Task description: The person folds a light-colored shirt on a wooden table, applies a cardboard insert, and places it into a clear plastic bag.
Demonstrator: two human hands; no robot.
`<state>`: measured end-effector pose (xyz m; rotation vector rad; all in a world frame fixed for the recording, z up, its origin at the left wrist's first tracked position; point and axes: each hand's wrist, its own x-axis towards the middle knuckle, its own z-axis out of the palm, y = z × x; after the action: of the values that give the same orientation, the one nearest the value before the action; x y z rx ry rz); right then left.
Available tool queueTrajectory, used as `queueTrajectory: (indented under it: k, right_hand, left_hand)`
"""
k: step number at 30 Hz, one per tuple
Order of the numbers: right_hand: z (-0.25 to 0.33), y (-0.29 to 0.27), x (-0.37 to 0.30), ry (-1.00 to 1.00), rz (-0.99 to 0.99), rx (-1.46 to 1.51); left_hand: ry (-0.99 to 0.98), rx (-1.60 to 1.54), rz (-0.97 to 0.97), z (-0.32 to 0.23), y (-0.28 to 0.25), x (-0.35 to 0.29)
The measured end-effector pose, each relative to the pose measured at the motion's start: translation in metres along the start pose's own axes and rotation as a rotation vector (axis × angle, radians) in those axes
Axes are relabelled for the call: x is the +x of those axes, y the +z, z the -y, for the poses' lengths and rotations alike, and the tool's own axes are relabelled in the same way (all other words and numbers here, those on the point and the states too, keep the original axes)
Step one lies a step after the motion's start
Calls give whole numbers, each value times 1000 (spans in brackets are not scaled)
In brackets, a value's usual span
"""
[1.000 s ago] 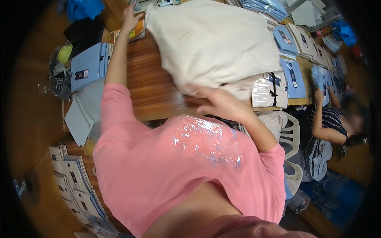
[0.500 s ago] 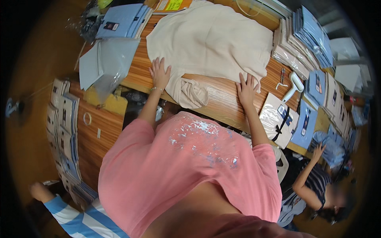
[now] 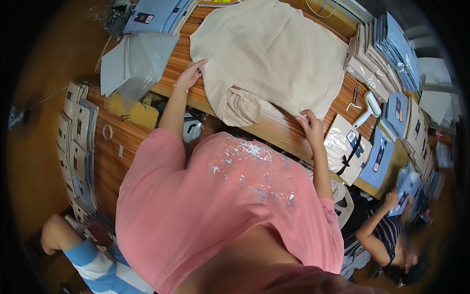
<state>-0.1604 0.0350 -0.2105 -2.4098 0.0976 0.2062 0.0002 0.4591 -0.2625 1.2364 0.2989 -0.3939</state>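
A beige fabric garment (image 3: 274, 54) lies spread across the wooden table in front of me, with light creases over its body. One part of it, near the table's front edge, is bunched in a loose roll (image 3: 240, 107). At the garment's left edge, my left hand (image 3: 189, 76) has its fingers closed on the cloth. My right hand (image 3: 313, 128) pinches the near right corner of the garment between thumb and fingers.
To the right lie a white lint roller (image 3: 368, 110), small scissors-like snips (image 3: 355, 95) and a bagged beige garment with a black ribbon (image 3: 345, 152). Folded blue garments (image 3: 159, 17) and clear plastic bags (image 3: 142, 59) sit at left. Co-workers stand at both lower sides.
Both hands lay flat with fingers spread; now they grip the garment's edges. The right corner has been drawn toward me. The co-worker at right now holds a blue package.
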Motion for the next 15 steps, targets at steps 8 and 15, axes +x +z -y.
queueTrajectory:
  k: [8, 15]
  right_hand:
    - [6, -19, -19, 250, 542, -276]
    - [3, 16, 33, 102, -131, -361]
  left_hand:
    - [-312, 620, 317, -63, -59, -64]
    - [319, 1164, 20, -69, -49, 42]
